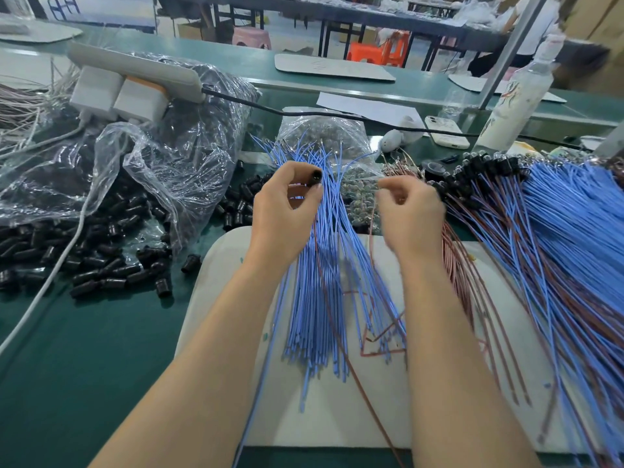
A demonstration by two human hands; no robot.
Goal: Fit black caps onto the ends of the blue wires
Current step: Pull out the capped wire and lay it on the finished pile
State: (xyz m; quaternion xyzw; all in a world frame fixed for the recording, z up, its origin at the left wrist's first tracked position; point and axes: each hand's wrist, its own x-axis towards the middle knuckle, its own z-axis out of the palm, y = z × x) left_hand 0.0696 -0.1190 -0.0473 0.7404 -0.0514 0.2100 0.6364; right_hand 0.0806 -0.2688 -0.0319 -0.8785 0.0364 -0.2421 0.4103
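Spilling from a clear plastic bag point(152, 157) at ten o'clock, loose black caps point(101, 265) litter the green table point(84, 349) at nine o'clock of the left hand point(283, 211). That hand pinches one black cap point(316, 174) between thumb and fingertips over the blue wires point(324, 282), which fan across a white board point(337, 423) from twelve toward six o'clock. The right hand point(410, 214) is blurred, with its fingers curled; whether they clamp a wire cannot be told. Capped blue and brown wires point(557, 214) lie at three o'clock.
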